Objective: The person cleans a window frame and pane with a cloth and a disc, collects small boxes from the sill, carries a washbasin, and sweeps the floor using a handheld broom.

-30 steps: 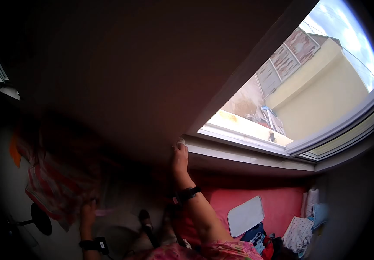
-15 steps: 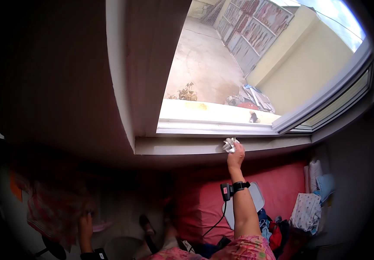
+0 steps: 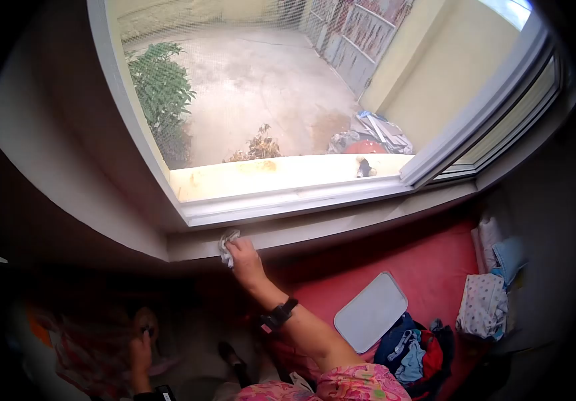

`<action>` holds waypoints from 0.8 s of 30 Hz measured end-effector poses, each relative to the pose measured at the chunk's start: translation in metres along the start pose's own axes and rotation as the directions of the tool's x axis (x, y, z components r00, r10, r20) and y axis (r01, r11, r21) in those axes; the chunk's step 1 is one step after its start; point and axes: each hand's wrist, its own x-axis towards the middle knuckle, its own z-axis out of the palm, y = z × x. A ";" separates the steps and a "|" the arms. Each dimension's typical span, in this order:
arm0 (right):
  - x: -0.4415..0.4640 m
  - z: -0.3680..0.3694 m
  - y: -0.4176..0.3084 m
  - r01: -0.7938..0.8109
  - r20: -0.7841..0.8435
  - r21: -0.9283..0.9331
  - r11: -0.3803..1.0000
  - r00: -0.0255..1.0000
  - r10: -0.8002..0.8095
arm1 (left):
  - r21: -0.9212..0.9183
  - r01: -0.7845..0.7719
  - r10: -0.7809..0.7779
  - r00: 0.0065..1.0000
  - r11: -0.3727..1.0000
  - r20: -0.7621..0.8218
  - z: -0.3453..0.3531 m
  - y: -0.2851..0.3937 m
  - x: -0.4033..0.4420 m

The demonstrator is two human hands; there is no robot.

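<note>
My right hand grips a crumpled white wad, which could be cloth or paper. It presses the wad on the window sill, close to the sill's left end. Low on the left, in shadow, my left hand is closed at a small dark thing that I cannot make out. A tan rounded object shows just beyond those fingers. Above the sill stands the window's white frame.
Below the sill is a red-covered surface bearing a pale tray, a pile of clothes and a folded spotted cloth. A sliding pane is at right. Patterned fabric lies at lower left.
My right hand has slid left along the sill with the white wad. The view has shifted, showing more of the window's left side and a bush outside. My left hand stays low at left.
</note>
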 end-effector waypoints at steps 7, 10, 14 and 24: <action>-0.007 -0.122 0.141 -0.305 -0.534 -0.029 0.952 0.810 0.244 | -0.153 -0.154 0.140 0.985 0.976 -0.097 0.019 0.009 0.010; 0.007 -0.165 0.207 -0.495 -0.691 0.106 0.862 0.587 0.422 | -0.152 -0.196 0.177 0.976 0.969 -0.129 0.020 0.014 0.010; 0.046 -0.168 0.231 -0.519 -0.678 0.112 0.847 0.584 0.447 | -0.141 -0.021 0.026 0.999 0.990 0.031 0.004 0.039 0.003; 0.052 -0.103 0.106 -0.168 -0.319 0.050 0.984 0.931 0.176 | -0.065 -0.116 0.118 0.992 0.991 0.035 -0.001 0.052 0.018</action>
